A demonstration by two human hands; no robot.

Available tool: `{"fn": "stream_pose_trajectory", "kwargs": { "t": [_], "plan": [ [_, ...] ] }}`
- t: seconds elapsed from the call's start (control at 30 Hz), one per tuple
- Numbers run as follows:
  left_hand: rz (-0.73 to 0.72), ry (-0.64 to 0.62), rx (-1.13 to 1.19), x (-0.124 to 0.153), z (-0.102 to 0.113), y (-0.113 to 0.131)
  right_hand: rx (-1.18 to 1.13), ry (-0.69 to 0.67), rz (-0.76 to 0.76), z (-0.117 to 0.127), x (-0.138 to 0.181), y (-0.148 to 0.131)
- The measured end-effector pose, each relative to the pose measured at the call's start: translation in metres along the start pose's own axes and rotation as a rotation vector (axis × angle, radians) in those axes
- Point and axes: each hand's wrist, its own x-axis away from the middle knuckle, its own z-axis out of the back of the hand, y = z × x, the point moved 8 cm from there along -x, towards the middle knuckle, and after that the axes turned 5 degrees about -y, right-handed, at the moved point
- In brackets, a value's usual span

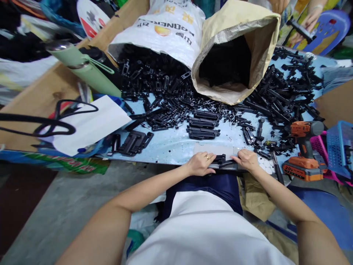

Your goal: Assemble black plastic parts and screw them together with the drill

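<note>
Both bare forearms reach up from the lower corners of the frame and meet at lower centre, wrists bent slightly down over the near edge of the table (176, 145). The left hand (200, 163) lies knuckles up, a gold ring on one finger, its fingers curled narrowly round one end of a black part (223, 159). The right hand (246, 160) mirrors it, fingers bent and pressed on the other end. The black part is flat, matte moulded plastic and lies on the table's edge between the two hands, touching both.

The table top is glossy pale blue. Above the hands, at mid-frame, sits a neat stack of long parts (202, 127), and beyond it a loose heap of small black pieces (162, 84) spills from a white woven sack (165, 33). Beside that, a crinkled brown paper sack (237, 22) gapes open. At right stands an orange cordless drill (303, 147), next to a blue mesh basket (340, 147). At left lie a white sheet (91, 125) and a smooth green flask (82, 68).
</note>
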Motion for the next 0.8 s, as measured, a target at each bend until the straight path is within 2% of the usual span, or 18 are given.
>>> {"fn": "stream_pose_trajectory", "kwargs": {
  "t": [0.1,0.17,0.27,0.37,0.43,0.47,0.53,0.6,0.67,0.7,0.8],
  "plan": [
    [0.234,-0.004,0.031,-0.004,-0.001,-0.02,-0.06,-0.019,0.032,0.006,-0.003,-0.01],
    [0.29,0.019,0.083,-0.005,0.007,-0.026,-0.147,-0.023,0.083,0.017,-0.005,-0.018],
    [0.177,0.144,0.241,0.002,0.039,-0.01,-0.402,0.006,0.227,0.049,-0.007,-0.038],
    [0.015,0.325,0.493,0.018,0.081,0.025,-0.778,0.052,0.366,0.08,-0.006,-0.066],
    [-0.045,0.45,0.654,0.026,0.102,0.046,-1.056,0.078,0.428,0.087,-0.006,-0.088],
    [-0.07,0.513,0.711,0.029,0.109,0.055,-1.189,0.108,0.44,0.086,-0.007,-0.098],
    [-0.095,0.639,0.743,0.032,0.116,0.067,-1.399,0.273,0.363,0.076,-0.013,-0.11],
    [-0.101,0.745,0.63,0.035,0.115,0.072,-1.479,0.527,0.131,0.054,-0.019,-0.107],
    [-0.078,0.797,0.407,0.037,0.106,0.07,-1.46,0.678,-0.069,0.03,-0.029,-0.1],
    [-0.059,0.802,0.277,0.038,0.1,0.066,-1.424,0.675,-0.108,0.02,-0.039,-0.096],
    [0.05,0.74,-0.08,0.038,0.076,0.038,-1.162,0.52,-0.103,0.005,-0.08,-0.068]
  ]
}}
